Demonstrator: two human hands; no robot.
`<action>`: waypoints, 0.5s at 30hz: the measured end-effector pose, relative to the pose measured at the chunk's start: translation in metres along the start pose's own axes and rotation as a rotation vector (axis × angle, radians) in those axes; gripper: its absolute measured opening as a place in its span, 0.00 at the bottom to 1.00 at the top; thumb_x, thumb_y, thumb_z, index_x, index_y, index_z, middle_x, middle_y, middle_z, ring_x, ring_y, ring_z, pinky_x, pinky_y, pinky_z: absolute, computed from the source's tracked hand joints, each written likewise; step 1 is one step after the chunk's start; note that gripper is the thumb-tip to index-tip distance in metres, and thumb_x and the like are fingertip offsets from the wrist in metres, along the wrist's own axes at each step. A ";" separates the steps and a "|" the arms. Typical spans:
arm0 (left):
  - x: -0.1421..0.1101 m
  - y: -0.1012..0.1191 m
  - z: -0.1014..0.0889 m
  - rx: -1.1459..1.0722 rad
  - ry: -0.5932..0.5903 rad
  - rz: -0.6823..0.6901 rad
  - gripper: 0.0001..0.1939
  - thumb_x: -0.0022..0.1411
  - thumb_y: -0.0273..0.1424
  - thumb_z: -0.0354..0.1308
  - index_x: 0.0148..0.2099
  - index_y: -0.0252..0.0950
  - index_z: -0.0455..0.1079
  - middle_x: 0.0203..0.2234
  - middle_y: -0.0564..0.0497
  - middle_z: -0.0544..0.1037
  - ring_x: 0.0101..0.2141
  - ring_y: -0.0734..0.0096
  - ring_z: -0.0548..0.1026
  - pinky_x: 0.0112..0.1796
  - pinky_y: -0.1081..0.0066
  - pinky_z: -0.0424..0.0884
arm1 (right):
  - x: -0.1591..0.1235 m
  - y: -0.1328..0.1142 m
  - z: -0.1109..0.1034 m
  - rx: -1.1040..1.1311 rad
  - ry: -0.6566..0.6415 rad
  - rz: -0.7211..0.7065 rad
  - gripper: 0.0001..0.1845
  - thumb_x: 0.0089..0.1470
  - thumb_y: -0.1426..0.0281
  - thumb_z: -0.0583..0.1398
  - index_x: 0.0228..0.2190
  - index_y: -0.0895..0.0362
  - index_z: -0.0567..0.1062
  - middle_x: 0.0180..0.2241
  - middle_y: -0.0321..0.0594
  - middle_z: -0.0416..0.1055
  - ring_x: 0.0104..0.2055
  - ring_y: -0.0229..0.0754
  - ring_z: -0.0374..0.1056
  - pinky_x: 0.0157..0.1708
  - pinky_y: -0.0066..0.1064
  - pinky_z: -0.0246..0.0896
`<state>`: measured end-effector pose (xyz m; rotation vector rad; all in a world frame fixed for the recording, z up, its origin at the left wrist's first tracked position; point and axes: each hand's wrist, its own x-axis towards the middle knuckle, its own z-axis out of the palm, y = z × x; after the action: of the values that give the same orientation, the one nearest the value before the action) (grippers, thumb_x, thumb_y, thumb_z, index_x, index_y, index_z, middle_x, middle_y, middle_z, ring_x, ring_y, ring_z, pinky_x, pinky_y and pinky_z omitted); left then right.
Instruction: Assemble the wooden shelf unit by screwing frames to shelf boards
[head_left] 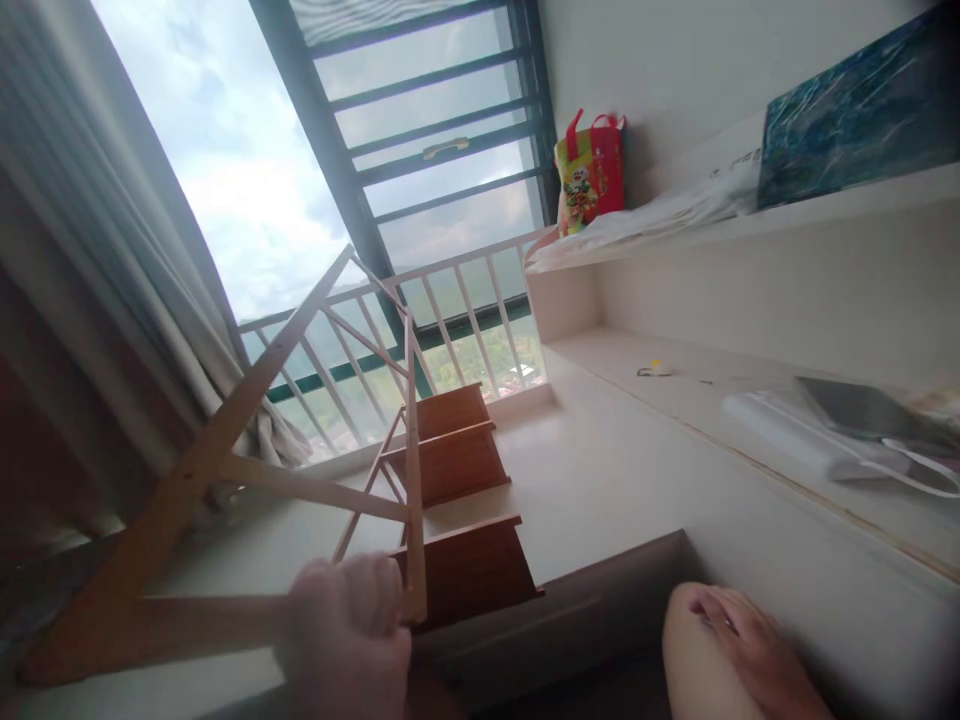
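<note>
My left hand (349,625) is closed around the lower crossbar of a light wooden rack frame (300,485), beside one of its posts. The frame stands tilted in front of me, its slim posts and bars reaching up toward the window. Three reddish-brown wooden panels (469,570) sit one beyond another along the frame's right side. At the lower right is my right hand (739,645), apart from the rack and near the white cabinet side. Its fingers are curled in, and whatever they might hold is hidden.
A white shelf unit (750,500) runs along the right, bearing a phone (855,405), a white box-like item (795,435) and a cable. A red and green bag (592,175) and a dark blue panel (862,110) sit above. Curtain (112,250) and railing (465,310) border the window.
</note>
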<state>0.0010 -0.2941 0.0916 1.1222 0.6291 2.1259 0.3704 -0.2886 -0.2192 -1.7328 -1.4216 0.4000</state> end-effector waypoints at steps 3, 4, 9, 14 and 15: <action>-0.017 -0.031 0.022 0.018 -0.003 -0.015 0.25 0.62 0.35 0.54 0.19 0.36 0.44 0.09 0.61 0.47 0.11 0.82 0.48 0.14 0.78 0.45 | -0.003 0.005 0.001 0.028 -0.007 -0.001 0.27 0.57 0.51 0.47 0.31 0.55 0.77 0.38 0.47 0.76 0.44 0.52 0.70 0.48 0.42 0.62; -0.023 -0.040 0.027 0.016 -0.009 -0.060 0.26 0.63 0.36 0.52 0.18 0.36 0.44 0.09 0.61 0.47 0.11 0.83 0.48 0.14 0.78 0.45 | -0.003 0.005 0.001 0.038 -0.009 0.001 0.27 0.57 0.52 0.46 0.32 0.55 0.77 0.38 0.47 0.76 0.44 0.52 0.69 0.48 0.42 0.62; -0.054 -0.079 0.033 0.034 -0.034 -0.181 0.25 0.63 0.40 0.53 0.19 0.37 0.47 0.09 0.61 0.51 0.11 0.83 0.51 0.14 0.79 0.48 | -0.005 0.005 0.002 0.077 -0.028 0.006 0.27 0.59 0.52 0.46 0.32 0.56 0.77 0.38 0.47 0.75 0.44 0.51 0.69 0.49 0.42 0.61; -0.088 -0.123 0.021 0.170 -0.017 -0.354 0.26 0.58 0.46 0.57 0.21 0.37 0.49 0.11 0.61 0.52 0.14 0.84 0.52 0.16 0.79 0.49 | -0.004 0.007 0.003 0.076 -0.025 0.006 0.27 0.59 0.52 0.46 0.32 0.55 0.77 0.37 0.47 0.75 0.43 0.50 0.69 0.47 0.40 0.62; -0.094 -0.132 0.017 0.211 -0.017 -0.374 0.25 0.57 0.47 0.58 0.21 0.36 0.51 0.12 0.61 0.53 0.14 0.83 0.52 0.16 0.79 0.49 | -0.004 0.007 0.003 0.073 -0.022 0.007 0.27 0.60 0.52 0.46 0.32 0.55 0.77 0.36 0.46 0.75 0.43 0.50 0.69 0.47 0.40 0.62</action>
<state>0.0971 -0.2716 -0.0382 1.0365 0.9903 1.7590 0.3720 -0.2915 -0.2277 -1.6797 -1.3993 0.4707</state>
